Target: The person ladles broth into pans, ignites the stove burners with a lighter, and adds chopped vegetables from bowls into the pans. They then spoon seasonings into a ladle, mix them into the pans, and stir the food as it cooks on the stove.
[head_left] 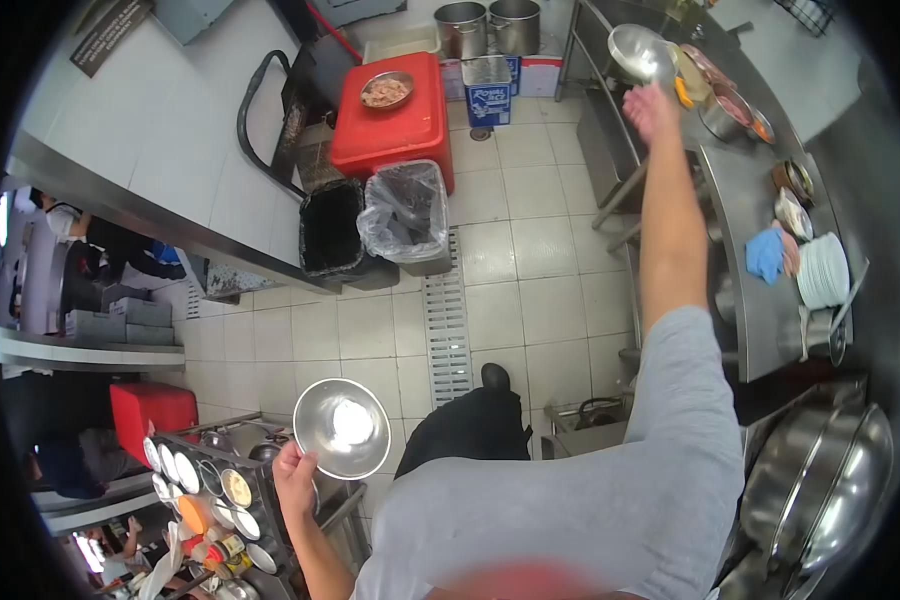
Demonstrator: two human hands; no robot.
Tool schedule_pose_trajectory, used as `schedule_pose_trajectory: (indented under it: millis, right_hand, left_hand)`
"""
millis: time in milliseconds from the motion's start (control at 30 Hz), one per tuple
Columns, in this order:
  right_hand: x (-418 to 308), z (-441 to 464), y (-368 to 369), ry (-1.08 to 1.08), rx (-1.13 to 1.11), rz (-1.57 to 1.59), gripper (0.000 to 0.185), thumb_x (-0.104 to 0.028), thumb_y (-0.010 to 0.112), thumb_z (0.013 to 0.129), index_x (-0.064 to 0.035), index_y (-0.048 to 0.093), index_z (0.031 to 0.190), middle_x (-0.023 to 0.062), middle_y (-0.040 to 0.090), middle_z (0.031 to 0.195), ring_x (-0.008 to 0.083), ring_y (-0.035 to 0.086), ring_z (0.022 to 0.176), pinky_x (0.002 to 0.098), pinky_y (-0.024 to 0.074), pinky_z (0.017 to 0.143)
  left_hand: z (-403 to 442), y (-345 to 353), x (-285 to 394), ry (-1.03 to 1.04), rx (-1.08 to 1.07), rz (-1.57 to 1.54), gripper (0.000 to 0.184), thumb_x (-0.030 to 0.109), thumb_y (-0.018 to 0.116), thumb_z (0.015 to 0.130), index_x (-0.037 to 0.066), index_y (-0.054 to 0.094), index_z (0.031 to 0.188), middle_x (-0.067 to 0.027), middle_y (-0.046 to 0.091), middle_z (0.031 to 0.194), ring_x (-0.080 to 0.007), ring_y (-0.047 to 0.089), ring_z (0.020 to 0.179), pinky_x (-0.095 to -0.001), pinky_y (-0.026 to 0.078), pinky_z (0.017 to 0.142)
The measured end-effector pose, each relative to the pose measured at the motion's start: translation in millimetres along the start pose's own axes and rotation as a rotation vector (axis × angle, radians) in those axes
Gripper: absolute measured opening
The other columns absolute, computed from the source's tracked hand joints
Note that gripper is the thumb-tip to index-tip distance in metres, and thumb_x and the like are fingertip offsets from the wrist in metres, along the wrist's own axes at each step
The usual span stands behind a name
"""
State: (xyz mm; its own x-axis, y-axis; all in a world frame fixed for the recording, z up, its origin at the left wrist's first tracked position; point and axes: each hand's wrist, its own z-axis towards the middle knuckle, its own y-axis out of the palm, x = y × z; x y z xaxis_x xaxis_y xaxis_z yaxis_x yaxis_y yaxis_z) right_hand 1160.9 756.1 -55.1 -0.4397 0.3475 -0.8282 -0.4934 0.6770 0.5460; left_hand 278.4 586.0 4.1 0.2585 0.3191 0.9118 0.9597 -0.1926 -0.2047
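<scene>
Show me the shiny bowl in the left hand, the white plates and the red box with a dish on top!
Shiny bowl [342,428], head view: middle of its round face.
White plates [823,271], head view: middle of the stack.
Red box [393,134], head view: its lid.

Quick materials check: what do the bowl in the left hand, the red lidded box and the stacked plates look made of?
Bowl in the left hand: polished metal, likely stainless steel, given its bright reflection.
Red lidded box: probably molded plastic; uniform color, rounded corners.
Stacked plates: smooth white, ceramic or melamine; can't tell which.
</scene>
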Motion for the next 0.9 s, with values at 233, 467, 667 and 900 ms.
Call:
schedule_pose_trajectory:
  millis: [233, 467, 667, 900]
  right_hand:
    - [29.6, -78.8, 127.9, -0.172, -0.147, -0.190, 0.019, -0.012, 0.071, 0.091, 0.0031, 0.067, 0.102, 0.0160, 0.074, 0.101, 0.0182, 0.072, 0.086, 0.0271, 0.0558, 0.071]
    - [212.1, -416.8, 126.9, 0.211, -0.789, -0.688, 0.023, -0.019, 0.062, 0.098, -0.0079, 0.058, 0.078, 0.0036, 0.061, 0.069, 0.0105, 0.055, 0.060, 0.0256, 0.0444, 0.056]
    - [203.8, -671.4, 224.8, 0.709, -1.413, -0.507, 0.018, -0.015, 0.059, 0.099, 0.0006, 0.063, 0.091, 0.0107, 0.070, 0.078, 0.0131, 0.065, 0.064, 0.0252, 0.0486, 0.054]
    - [263.8, -893.3, 289.0, 0.848, -1.779, -0.670, 0.013, -0.010, 0.063, 0.095, -0.0004, 0.060, 0.088, 0.0097, 0.068, 0.079, 0.0136, 0.064, 0.063, 0.0256, 0.0483, 0.055]
  left_hand:
    - [-13.7, 17.9, 19.9, -0.094, 0.132, 0.278, 0.017, 0.017, 0.064, 0.090, 0.002, 0.065, 0.098, 0.0057, 0.057, 0.080, -0.0058, 0.050, 0.073, -0.0239, 0.042, 0.065]
    - [-66.2, -1.3, 13.4, 0.016, 0.252, -0.047, 0.010, 0.010, 0.063, 0.090, 0.000, 0.063, 0.091, -0.0007, 0.062, 0.075, -0.0089, 0.060, 0.067, -0.0267, 0.051, 0.061]
    - [-162.4, -65.2, -43.0, 0.056, 0.486, -0.084, 0.020, 0.010, 0.065, 0.088, 0.003, 0.052, 0.075, 0.0018, 0.054, 0.066, -0.0068, 0.057, 0.060, -0.0257, 0.048, 0.052]
    - [-326.6, -157.2, -159.8, 0.008, 0.883, -0.186, 0.022, 0.017, 0.064, 0.094, 0.004, 0.053, 0.079, -0.0003, 0.058, 0.071, -0.0085, 0.059, 0.064, -0.0264, 0.050, 0.054]
